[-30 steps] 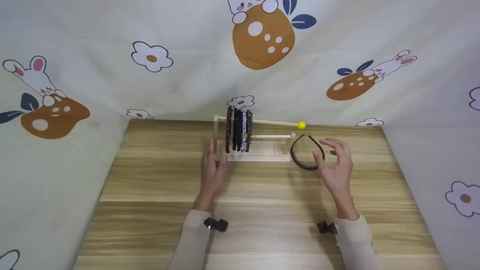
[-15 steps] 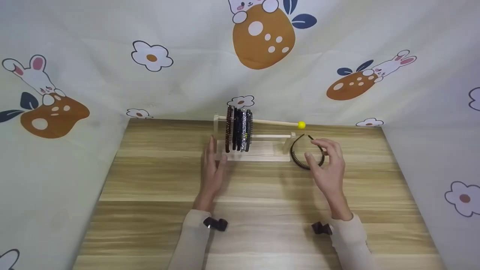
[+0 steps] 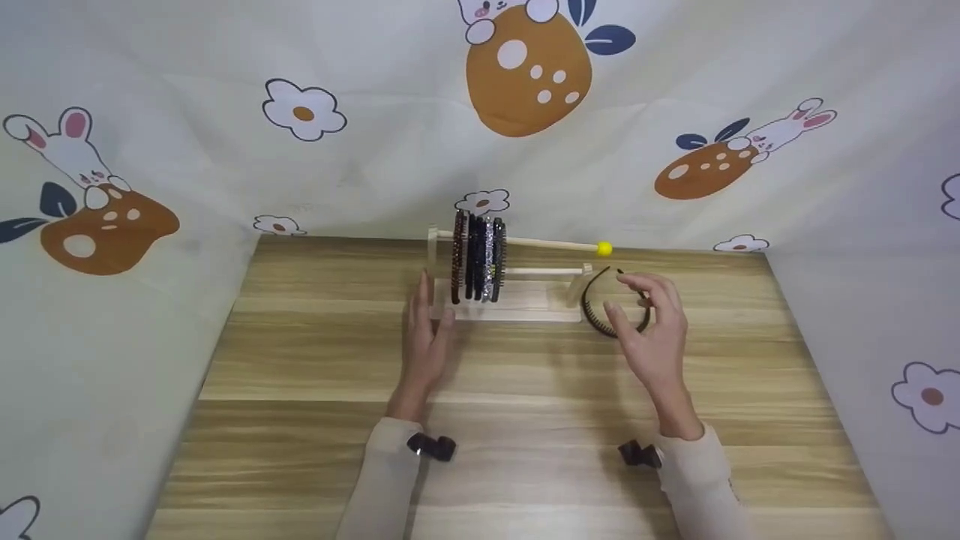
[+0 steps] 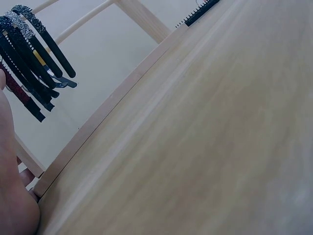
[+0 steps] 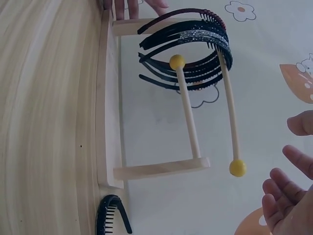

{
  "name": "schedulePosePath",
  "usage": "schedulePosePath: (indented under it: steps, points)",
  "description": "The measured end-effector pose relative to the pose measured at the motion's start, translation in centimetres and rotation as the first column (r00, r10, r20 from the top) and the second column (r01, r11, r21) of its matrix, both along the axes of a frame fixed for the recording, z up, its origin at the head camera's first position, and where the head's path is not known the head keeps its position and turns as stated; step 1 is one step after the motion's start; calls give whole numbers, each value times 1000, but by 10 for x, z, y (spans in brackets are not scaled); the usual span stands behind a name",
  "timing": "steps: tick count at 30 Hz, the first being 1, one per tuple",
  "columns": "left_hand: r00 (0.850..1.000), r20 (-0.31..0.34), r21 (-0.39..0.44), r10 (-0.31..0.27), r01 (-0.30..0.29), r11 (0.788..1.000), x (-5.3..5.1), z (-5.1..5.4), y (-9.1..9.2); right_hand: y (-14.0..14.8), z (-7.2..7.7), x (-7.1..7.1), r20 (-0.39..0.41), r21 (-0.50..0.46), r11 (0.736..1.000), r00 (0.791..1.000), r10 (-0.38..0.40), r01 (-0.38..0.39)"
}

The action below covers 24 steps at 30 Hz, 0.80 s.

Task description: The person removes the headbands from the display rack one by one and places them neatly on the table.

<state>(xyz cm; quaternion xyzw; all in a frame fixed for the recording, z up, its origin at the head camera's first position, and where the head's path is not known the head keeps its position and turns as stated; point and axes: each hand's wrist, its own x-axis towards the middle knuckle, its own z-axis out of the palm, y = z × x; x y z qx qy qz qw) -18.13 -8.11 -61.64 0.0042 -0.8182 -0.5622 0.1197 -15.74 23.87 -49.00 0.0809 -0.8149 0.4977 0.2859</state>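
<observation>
A black toothed headband (image 3: 590,319) lies on the table right of a pale wooden stand (image 3: 517,316). Several headbands (image 3: 477,259), black, dark red and silver-glittered, hang together on the stand's upper rod, towards its left end. My left hand (image 3: 426,349) rests against the stand's left end, fingers fairly straight along the outside and thumb at the front. Over the loose headband hovers my right hand (image 3: 656,337), thumb and fingers apart and holding nothing. In the right wrist view its fingers (image 5: 281,183) are well away from that headband.
The upper rod ends in a yellow ball (image 3: 604,248) that juts out to the right. A lower rod (image 3: 544,271) runs to the stand's right post. The wood-grain table (image 3: 300,450) meets a patterned cloth wall (image 3: 375,172) just behind the stand.
My right hand has moved left, from beside the loose headband to over it. The left hand, the stand and the headbands stay where they were.
</observation>
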Motion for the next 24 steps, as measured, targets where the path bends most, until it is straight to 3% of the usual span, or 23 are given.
schedulePosePath:
  steps: [9, 17, 24]
  points:
    - [999, -53, 2, -6, 7, 1000, -2, -1, 0, -12, -1, -1, -11, 1, 999, 999, 32, -32]
    - [1000, 30, 18, 7, -8, 1000, 2, 0, -1, -32, 2, -5, 9, -54, 994, 996, 92, -91]
    - [1000, 12, -3, 4, -4, 1000, 0, 1, 0, -43, 1, -10, 24, -79, 992, 995, 96, -94]
